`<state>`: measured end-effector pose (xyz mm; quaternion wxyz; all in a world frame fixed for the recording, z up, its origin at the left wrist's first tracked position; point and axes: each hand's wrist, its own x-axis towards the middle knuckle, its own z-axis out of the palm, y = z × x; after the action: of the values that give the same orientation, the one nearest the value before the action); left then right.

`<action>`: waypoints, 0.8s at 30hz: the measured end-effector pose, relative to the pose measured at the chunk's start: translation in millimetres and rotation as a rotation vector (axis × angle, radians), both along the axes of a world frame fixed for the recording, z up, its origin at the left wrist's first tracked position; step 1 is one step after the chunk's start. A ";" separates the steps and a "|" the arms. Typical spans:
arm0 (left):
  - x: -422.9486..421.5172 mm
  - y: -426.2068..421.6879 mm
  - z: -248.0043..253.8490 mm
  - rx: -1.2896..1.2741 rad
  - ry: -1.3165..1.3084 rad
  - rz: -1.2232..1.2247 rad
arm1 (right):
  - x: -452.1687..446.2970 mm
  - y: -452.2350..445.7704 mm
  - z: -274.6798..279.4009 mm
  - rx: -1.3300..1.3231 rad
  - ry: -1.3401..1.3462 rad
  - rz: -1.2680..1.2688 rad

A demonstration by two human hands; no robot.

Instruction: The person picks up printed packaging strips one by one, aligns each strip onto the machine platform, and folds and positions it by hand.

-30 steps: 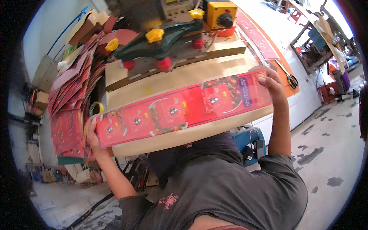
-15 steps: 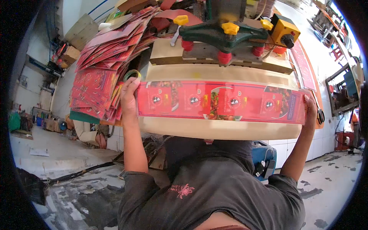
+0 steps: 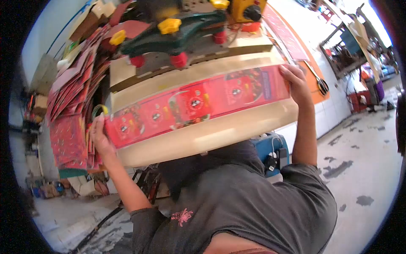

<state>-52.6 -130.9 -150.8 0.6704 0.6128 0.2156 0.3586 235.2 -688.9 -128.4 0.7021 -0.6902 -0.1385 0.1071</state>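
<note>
A long red printed packaging sheet (image 3: 163, 118), with food pictures and round logos, is stretched between my hands over a pale board (image 3: 211, 137). My left hand (image 3: 102, 137) is closed on the sheet's left end, thumb on top. Beside that thumb is a roll of tape (image 3: 100, 111); whether the hand touches it I cannot tell. My right hand (image 3: 297, 84) grips the right end, its fingers partly hidden. Just beyond the sheet stands a press with a dark green frame (image 3: 182, 36), yellow knobs and red feet.
A tall pile of red printed sheets (image 3: 69, 131) leans at the left. On the right, scissors (image 3: 321, 84) lie on an orange surface (image 3: 311, 78) near another printed strip (image 3: 285, 34). A yellow control box (image 3: 247, 12) with a black dial sits by the press.
The camera view has turned, so the bench and sheet now slant up to the right. Both hands still hold the sheet's ends, the left now lower in view than the right.
</note>
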 end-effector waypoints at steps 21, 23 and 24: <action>-4.0 -26.9 14.7 -0.043 0.286 -0.129 | -8.8 -21.3 7.3 -0.253 0.193 0.257; -7.7 -6.9 0.6 -0.021 0.287 -0.147 | -9.7 -18.6 9.2 -0.390 0.283 0.229; -5.2 -8.3 0.5 -0.022 0.285 -0.150 | -8.2 -13.5 9.6 -0.391 0.189 0.234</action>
<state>-57.8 -139.2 -150.3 0.6646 0.6643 0.2664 0.2145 227.0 -702.4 -118.8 0.5478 -0.7792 -0.1276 0.2767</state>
